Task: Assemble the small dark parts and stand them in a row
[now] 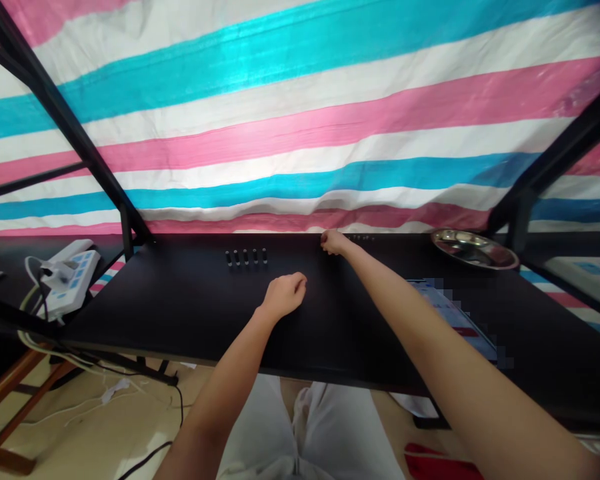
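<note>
My left hand [286, 295] rests on the black tabletop [180, 300] with its fingers curled closed, and nothing shows in it. Beyond it to the left, several small black cylinders with pale lower ends [247, 257] stand upright in a row. My right hand [333, 243] reaches to the table's back edge, fingertips pinched together and pointing left. Whatever it may hold is too small or hidden to make out. Just right of that hand, several tiny pale pieces [364, 238] lie along the back edge.
A round shiny metal dish [475, 250] sits at the back right. Beside my right forearm lies a flat screen-like device [455, 313], partly pixelated. White power strips [73, 280] with cables are at the left. Black frame posts [87, 147] and a striped sheet [300, 133] bound the table.
</note>
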Demonstrator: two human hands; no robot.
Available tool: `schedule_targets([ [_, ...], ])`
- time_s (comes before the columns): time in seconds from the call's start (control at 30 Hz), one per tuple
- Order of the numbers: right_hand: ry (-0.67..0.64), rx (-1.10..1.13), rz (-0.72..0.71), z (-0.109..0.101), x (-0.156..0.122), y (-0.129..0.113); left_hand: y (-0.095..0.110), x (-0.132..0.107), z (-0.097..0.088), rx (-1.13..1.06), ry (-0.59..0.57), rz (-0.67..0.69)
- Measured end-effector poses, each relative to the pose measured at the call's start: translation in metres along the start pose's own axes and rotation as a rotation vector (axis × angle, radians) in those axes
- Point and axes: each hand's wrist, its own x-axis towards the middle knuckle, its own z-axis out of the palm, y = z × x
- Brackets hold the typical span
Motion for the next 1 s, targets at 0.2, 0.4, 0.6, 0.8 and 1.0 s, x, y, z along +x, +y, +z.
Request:
schedule_targets([
  [0.2,-0.082,0.042,0.086,0.002,-0.003,0.002,0.000,0.000,0.000,-0.005,0.000,-0.009],
  [0.4,-0.080,0.068,0.103,0.003,-0.003,0.004,0.000,0.000,0.000,-0.058,0.013,-0.022],
  [0.6,-0.072,0.066,0.099,0.002,-0.007,0.005,-0.002,-0.001,0.001,-0.037,0.027,-0.032],
  [0.8,-0.142,0.030,0.088,-0.009,-0.021,-0.001,-0.006,0.001,-0.001,0.020,0.219,-0.261],
  [1.0,-0.165,-0.070,0.074,-0.021,-0.040,-0.007,-0.018,0.005,-0.009,-0.091,0.381,-0.450],
])
